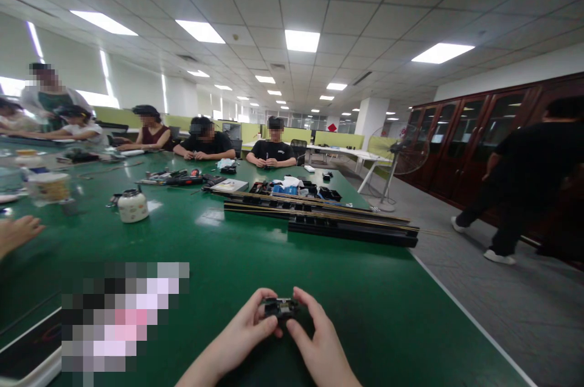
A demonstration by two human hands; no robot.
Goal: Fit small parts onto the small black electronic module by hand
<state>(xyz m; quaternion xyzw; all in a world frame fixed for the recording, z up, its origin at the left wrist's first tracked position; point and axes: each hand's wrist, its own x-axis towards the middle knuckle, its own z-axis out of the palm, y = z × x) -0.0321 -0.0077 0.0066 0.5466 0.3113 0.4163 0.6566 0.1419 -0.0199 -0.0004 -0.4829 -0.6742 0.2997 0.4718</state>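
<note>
Just above the front of the green table, a small dark part (281,308) with a black casing and metal-looking bits inside sits between my two hands. Its exact kind is too small to make out. My left hand (253,320) grips the left end, thumb in front and fingers behind. At the right end, my right hand (316,333) has its thumb and index finger curled round the part. The fingertips partly cover both ends.
Long black rails (351,232) with thin rods lie across the green table (219,265). A white jar (132,205) stands left of them, with tools (182,177) behind. Another person's hand (20,233) rests at the left. Several people sit further back; one person (533,174) walks at right.
</note>
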